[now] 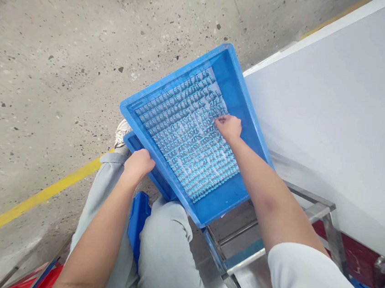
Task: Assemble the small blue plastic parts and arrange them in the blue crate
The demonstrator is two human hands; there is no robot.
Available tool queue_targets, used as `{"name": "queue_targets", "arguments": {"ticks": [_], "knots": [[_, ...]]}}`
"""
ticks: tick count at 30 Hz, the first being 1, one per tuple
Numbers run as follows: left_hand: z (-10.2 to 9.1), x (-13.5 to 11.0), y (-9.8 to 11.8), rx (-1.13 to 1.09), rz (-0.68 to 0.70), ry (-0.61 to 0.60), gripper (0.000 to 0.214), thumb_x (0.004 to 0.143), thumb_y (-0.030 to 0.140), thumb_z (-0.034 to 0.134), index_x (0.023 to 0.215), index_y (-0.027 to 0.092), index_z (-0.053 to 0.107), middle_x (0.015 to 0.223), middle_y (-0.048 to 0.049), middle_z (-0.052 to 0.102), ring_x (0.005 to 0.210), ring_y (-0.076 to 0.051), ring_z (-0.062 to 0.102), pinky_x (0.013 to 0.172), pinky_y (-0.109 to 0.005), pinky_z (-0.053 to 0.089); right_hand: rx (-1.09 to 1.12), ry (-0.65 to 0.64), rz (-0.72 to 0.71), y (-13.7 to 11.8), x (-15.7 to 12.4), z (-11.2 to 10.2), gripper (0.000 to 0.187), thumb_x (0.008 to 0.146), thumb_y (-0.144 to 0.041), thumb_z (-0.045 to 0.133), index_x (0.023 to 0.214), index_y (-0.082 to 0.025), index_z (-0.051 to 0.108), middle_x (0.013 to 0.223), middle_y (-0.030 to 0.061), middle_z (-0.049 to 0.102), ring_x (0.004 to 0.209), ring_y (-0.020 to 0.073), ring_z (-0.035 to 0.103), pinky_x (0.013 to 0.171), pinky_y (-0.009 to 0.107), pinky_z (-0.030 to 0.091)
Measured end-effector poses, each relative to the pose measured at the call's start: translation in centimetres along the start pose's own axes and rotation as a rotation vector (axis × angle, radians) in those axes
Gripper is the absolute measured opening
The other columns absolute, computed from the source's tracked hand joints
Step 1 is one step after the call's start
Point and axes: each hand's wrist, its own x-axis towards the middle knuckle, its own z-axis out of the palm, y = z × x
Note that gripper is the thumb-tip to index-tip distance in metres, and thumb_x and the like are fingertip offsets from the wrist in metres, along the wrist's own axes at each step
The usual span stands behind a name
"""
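Note:
A blue plastic tray (pixel 251 109) sits tilted in front of my knees. Rows of small teal and metallic parts (pixel 176 133) lie on a pale sheet inside it; they are too small to name. My left hand (pixel 139 162) is closed on the tray's left rim, its fingertips mostly hidden. Over the right part of the rows, my right hand (pixel 228 125) has thumb and fingers pinched together at the parts. What sits between those fingertips, if anything, is too small to make out. Near the right hand the parts lie less evenly than in the far rows.
A white tabletop (pixel 336 113) fills the right side. Below it stands a metal frame (pixel 316 209). Another blue container (pixel 161 179) shows beneath the tray. A yellow line (pixel 35 196) crosses the speckled floor (pixel 67 57) at left, and a red bin (pixel 50 280) is at the bottom left.

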Motion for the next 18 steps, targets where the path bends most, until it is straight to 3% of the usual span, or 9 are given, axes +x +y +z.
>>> {"name": "queue_targets", "arguments": {"ticks": [6, 18], "knots": [[0.05, 0.13, -0.02, -0.008, -0.001, 0.0, 0.036, 0.083, 0.026, 0.05, 0.108, 0.012, 0.072, 0.115, -0.0218, 0.073, 0.105, -0.031, 0.071, 0.085, -0.033, 0.055, 0.071, -0.043, -0.088, 0.03, -0.87, 0.0, 0.034, 0.085, -0.045, 0.062, 0.105, -0.022, 0.077, 0.089, 0.0052, 0.076, 0.092, 0.0245, 0.071, 0.085, 0.034, 0.054], [0.04, 0.11, -0.1, -0.006, 0.005, 0.003, 0.036, 0.083, 0.025, 0.05, 0.108, 0.011, 0.072, 0.116, -0.0221, 0.072, 0.105, -0.03, 0.071, 0.085, -0.033, 0.055, 0.054, -0.058, -0.058, -0.45, -0.48, 0.3, 0.033, 0.082, -0.043, 0.065, 0.104, -0.022, 0.077, 0.093, 0.0059, 0.077, 0.095, 0.025, 0.07, 0.084, 0.033, 0.054]]}}
